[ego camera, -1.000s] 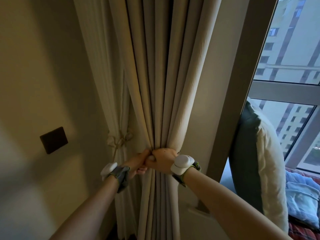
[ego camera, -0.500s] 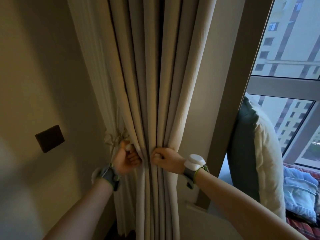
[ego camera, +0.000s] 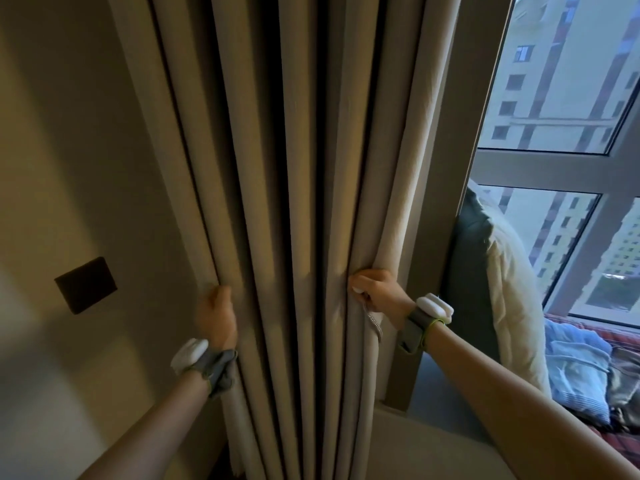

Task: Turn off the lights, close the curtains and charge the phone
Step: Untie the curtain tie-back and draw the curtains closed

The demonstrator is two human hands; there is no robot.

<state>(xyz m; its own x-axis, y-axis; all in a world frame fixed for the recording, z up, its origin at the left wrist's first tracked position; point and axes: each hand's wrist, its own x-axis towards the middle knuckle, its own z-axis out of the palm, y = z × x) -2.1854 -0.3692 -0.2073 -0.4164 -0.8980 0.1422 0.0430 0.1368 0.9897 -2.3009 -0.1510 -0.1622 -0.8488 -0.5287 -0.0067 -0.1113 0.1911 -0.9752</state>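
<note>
A beige pleated curtain point(ego camera: 304, 202) hangs in deep folds in front of me, beside the window point(ego camera: 561, 140). My left hand point(ego camera: 216, 315) grips the curtain's left edge near the wall. My right hand point(ego camera: 375, 292) is closed on the curtain's right edge, next to the window frame, with a thin strap dangling below its fingers. Both wrists wear grey bands with white pods. The phone is not in view.
A dark square wall switch plate point(ego camera: 86, 285) sits on the beige wall to the left. Right of the curtain, a dark and cream cushion point(ego camera: 498, 292) leans against the window, with blue cloth point(ego camera: 575, 368) on a plaid cover below it.
My hands have moved apart, the left toward the wall and the right toward the window. The bunched folds have spread wider. The tie that held the curtain is out of sight.
</note>
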